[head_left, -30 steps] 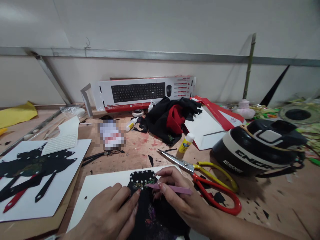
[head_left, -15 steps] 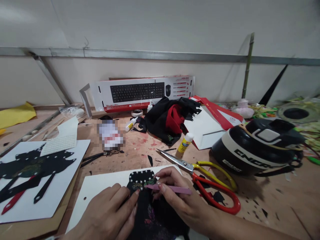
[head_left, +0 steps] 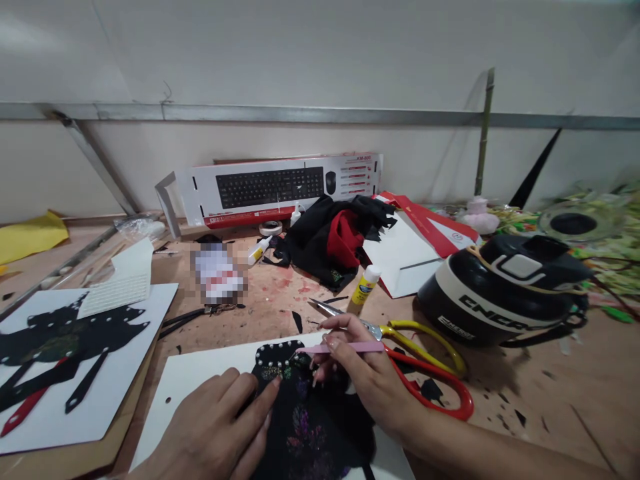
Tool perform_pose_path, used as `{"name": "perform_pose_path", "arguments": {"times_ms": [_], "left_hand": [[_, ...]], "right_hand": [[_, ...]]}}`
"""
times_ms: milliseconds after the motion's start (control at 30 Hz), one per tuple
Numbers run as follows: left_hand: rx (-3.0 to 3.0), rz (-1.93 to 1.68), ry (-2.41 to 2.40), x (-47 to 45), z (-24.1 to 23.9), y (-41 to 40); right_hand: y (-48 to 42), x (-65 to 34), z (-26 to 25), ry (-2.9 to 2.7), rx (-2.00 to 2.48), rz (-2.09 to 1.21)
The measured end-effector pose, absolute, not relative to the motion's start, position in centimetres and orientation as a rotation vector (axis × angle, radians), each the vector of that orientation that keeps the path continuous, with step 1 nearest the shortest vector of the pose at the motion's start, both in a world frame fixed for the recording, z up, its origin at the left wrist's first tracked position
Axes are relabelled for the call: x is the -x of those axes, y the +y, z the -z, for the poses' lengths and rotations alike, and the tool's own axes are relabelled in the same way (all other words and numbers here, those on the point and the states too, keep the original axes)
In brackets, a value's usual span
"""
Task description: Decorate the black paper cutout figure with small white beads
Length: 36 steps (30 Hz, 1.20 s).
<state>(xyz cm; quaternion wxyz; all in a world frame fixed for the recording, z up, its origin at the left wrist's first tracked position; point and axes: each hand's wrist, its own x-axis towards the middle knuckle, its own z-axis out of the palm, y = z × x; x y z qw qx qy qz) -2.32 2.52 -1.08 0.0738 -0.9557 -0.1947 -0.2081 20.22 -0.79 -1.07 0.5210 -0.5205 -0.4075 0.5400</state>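
A black felt cutout (head_left: 325, 427) lies on a white board (head_left: 175, 373) in front of me. White pearl beads edge its rounded top, and purple, pink, gold and green glitter marks its surface. My right hand (head_left: 353, 350) pinches pink tweezers (head_left: 367, 347) whose pointed tip is at the right end of the bead row. Whether the tip grips a bead is too small to tell. My left hand (head_left: 213, 423) rests on the left of the felt, index finger stretched out just below the beads, holding nothing.
Scissors (head_left: 463, 403) with red and yellow handles and a glue stick (head_left: 364, 290) are beyond my right hand. A black jug (head_left: 467, 303) stands at right. Left is white paper (head_left: 137, 360) with black cutouts and a bead sheet (head_left: 117, 287). A keyboard box (head_left: 200, 200) leans at the back.
My right hand has moved up and slightly right, taking the tweezers' tip from the lower beads to the upper right edge. The left hand stays on the felt. The view shifts slightly.
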Motion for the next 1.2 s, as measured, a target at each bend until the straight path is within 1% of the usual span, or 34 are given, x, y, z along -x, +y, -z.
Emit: {"name": "perform_pose_path", "arguments": {"times_ms": [467, 767, 1200], "left_hand": [[2.898, 0.588, -0.592, 2.33, 0.88, 2.42], [2.911, 0.676, -0.627, 2.41, 1.2, 2.24], [2.975, 0.512, -0.706, 2.1, 0.57, 1.95]], "right_hand": [[-0.84, -20.39, 1.16, -1.0, 1.248, -1.296], [-0.83, -20.33, 1.03, -1.007, 1.247, -1.288], [-0.7, -20.58, 1.43, -1.077, 1.289, -1.231]]}}
